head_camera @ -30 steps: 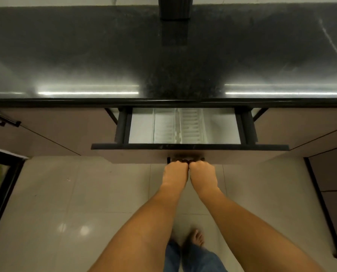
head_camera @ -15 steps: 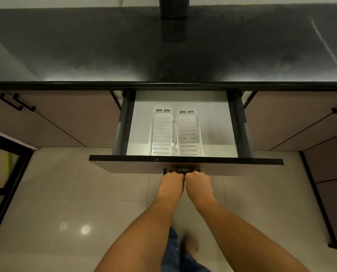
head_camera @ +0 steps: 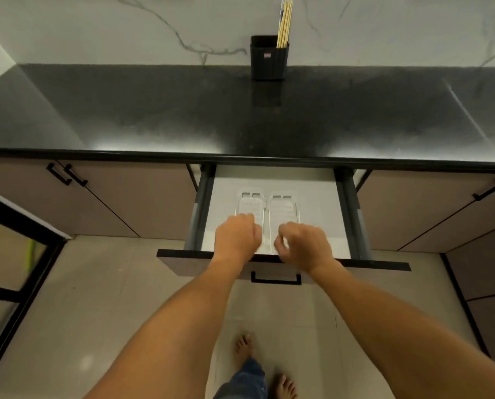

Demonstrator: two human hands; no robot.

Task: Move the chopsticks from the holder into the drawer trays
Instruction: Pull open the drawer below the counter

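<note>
Several pale wooden chopsticks (head_camera: 284, 24) stand upright in a black ribbed holder (head_camera: 268, 60) at the back of the dark countertop (head_camera: 154, 110), against the marble wall. Below the counter edge the drawer (head_camera: 315, 205) is pulled out. Two white slatted trays lie side by side in it, the left tray (head_camera: 250, 200) and the right tray (head_camera: 282, 207), both without chopsticks. My left hand (head_camera: 236, 239) hovers over the near end of the left tray, fingers curled under with nothing seen in them. My right hand (head_camera: 305, 244) hangs loosely curled over the right tray.
The drawer's black handle (head_camera: 276, 280) sits free below my wrists. Brown cabinet doors with black handles flank the drawer at the left (head_camera: 66, 175) and the right (head_camera: 489, 191). My bare feet (head_camera: 244, 347) stand on a tiled floor. A black-framed glass door (head_camera: 12, 254) is at the left.
Both hands have let go of the drawer handle and risen over the trays. The drawer has come further out, and my view has tilted up to show the holder.
</note>
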